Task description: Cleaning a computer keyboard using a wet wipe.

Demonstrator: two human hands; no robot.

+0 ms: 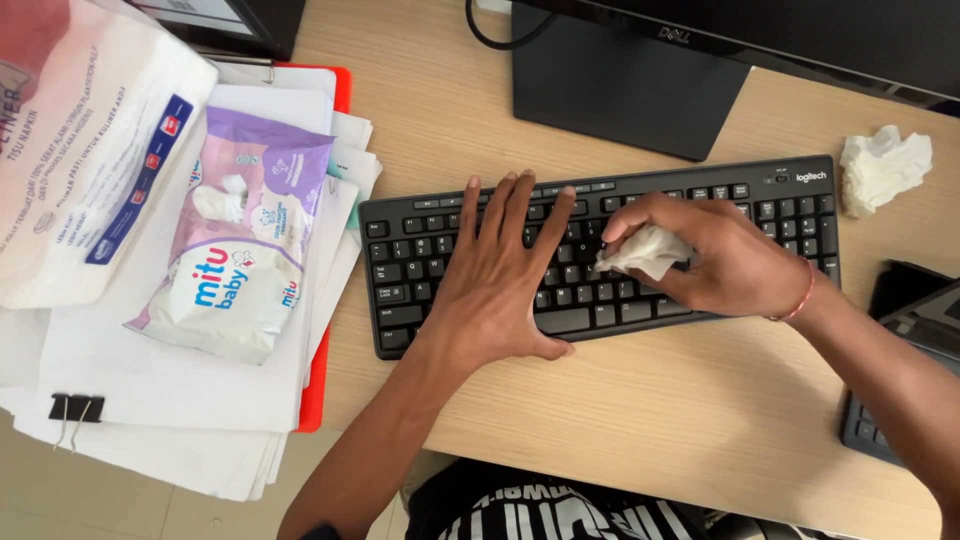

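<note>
The left hand (497,285) is lying flat with fingers spread on the left half of a black keyboard (600,255), gripping nothing. The right hand (718,262) is curling closed around a crumpled white wipe (645,250), pressing it onto the keys near the keyboard's middle. The keyboard is sitting on a light wooden desk (650,400), just near of a black monitor stand (625,85). A purple and white wipes pack (240,240) is resting on a paper stack (150,380) at the left, and a used crumpled tissue (882,167) is lying far right of the keyboard
</note>
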